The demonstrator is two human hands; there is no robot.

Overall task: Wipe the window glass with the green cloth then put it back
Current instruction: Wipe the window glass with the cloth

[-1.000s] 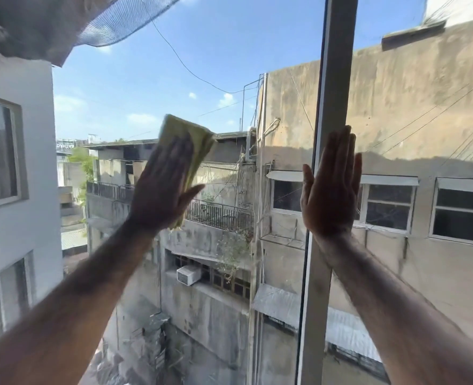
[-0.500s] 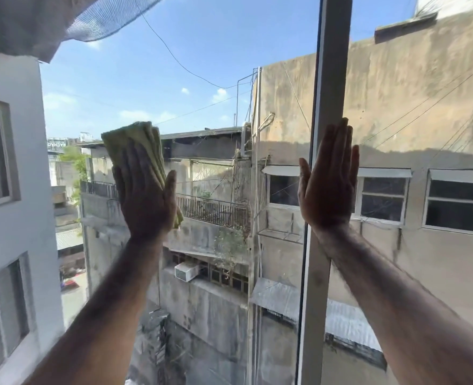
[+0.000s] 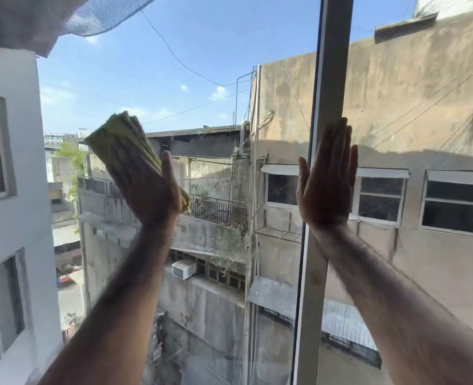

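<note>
The folded green cloth lies flat against the window glass left of centre. My left hand presses on it with flat fingers tilted up to the left, covering the cloth's lower part. A corner of the cloth shows below the thumb. My right hand rests flat and empty, fingers together, against the grey vertical window frame and the pane beside it.
The vertical frame splits the window into a wide left pane and a right pane. Outside are concrete buildings, a balcony railing, wires and blue sky. A net hangs at the top left.
My left hand has swept the cloth leftward across the glass, and its fingers have turned from up-right to up-left. My right hand stays on the frame.
</note>
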